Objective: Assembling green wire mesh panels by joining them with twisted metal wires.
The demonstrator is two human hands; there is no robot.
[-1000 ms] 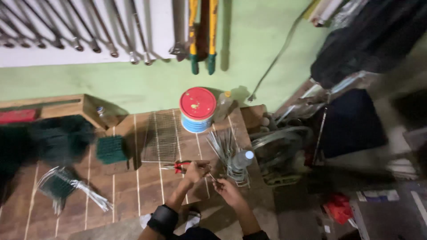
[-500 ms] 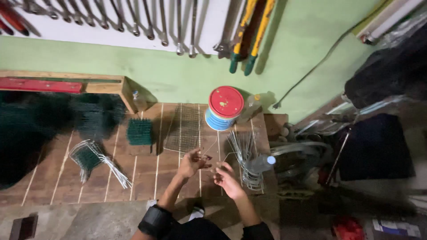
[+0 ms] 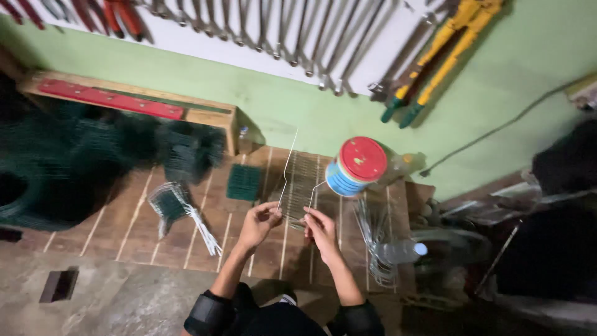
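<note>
My left hand (image 3: 260, 224) and my right hand (image 3: 320, 227) are raised over a brown tiled floor, side by side, and both pinch one thin bent wire (image 3: 287, 168). One end of the wire stands up from my left fingers, and a shorter end rises from my right fingers. Just beyond my hands a flat wire mesh panel (image 3: 303, 180) lies on the tiles. A bundle of loose cut wires (image 3: 373, 233) lies to the right of my right hand, with a clear plastic bottle (image 3: 401, 251) on it.
A round tin with a red lid and blue sides (image 3: 353, 168) stands by the green wall. Dark green mesh rolls (image 3: 68, 162) and small mesh pieces (image 3: 244, 182) lie at the left. Wrenches (image 3: 280, 31) and yellow bolt cutters (image 3: 438, 53) hang on the wall. A fan (image 3: 448, 249) sits at the right.
My hands have lifted from the floor and now hold one wire up between them. The red-handled pliers seen a second ago are out of sight. The camera has come closer.
</note>
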